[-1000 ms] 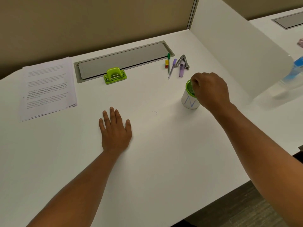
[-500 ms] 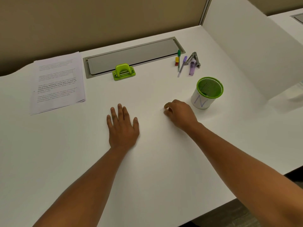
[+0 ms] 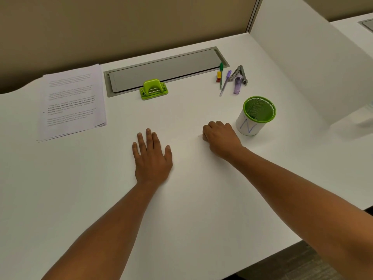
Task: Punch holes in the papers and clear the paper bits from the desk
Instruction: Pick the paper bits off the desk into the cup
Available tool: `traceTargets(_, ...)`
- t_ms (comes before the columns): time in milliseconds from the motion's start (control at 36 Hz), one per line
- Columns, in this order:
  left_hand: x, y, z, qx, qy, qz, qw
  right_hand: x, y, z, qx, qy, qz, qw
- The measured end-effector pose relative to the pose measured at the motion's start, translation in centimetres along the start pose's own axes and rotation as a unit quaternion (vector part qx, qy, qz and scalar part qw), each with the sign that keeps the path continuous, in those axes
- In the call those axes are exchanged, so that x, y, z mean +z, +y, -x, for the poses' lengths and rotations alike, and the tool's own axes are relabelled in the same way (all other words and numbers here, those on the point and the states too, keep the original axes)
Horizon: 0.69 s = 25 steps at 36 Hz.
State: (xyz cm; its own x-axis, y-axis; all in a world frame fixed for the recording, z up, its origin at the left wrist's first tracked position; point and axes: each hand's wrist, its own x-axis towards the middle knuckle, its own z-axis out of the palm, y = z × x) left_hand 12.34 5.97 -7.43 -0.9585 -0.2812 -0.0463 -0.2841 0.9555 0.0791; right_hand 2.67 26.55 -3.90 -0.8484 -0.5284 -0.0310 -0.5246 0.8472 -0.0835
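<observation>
A stack of printed papers (image 3: 73,102) lies at the desk's back left. The green hole punch (image 3: 153,89) stands at the back centre, in front of a grey cable tray. My left hand (image 3: 152,158) rests flat on the white desk (image 3: 181,209), fingers apart, holding nothing. My right hand (image 3: 220,138) is on the desk just left of the green mesh cup (image 3: 256,115), its fingers curled with the tips pressed to the surface. Whether a paper bit is under them I cannot tell. The cup has a white wrap marked with a blue letter.
The grey cable tray lid (image 3: 165,69) is set into the desk at the back. Pens (image 3: 225,82), small coloured blocks (image 3: 218,76) and a stapler (image 3: 240,74) lie at the back right. A white divider panel (image 3: 306,63) rises to the right.
My right hand left the top of the green cup and came down to the desk to its left, where it now stays. My left hand has kept still.
</observation>
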Motion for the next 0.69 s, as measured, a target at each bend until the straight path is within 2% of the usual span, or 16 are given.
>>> traceTargets(56,0.0,0.0,0.0,0.0,0.0,-0.001,1.0,-1.1,0.1,0.0,0.032,0.015,-0.038,0.999)
traceTargets(139,0.0,0.0,0.0,0.0,0.001,0.004,1.0,-3.9,1.0,0.2,0.067,0.083,-0.073,0.992)
traceTargets(222,0.0,0.0,0.0,0.003,0.007,0.009,1.0,-7.2,3.1,0.7,0.11,0.158,-0.088,0.977)
traceTargets(306,0.1,-0.1,0.0,0.003,0.007,0.006,1.0,-9.9,6.0,1.6,0.163,0.201,-0.074,0.963)
traceTargets(389,0.2,-0.1,0.0,0.004,0.008,0.006,1.0,-10.9,8.1,2.4,0.194,0.197,-0.078,0.958)
traceTargets(556,0.3,-0.1,0.0,0.007,0.016,0.006,1.0,-10.4,9.7,3.0,0.207,0.074,-0.052,0.974)
traceTargets(694,0.5,-0.1,0.0,0.004,0.02,0.006,1.0,-10.0,9.9,2.6,0.209,0.148,-0.048,0.966)
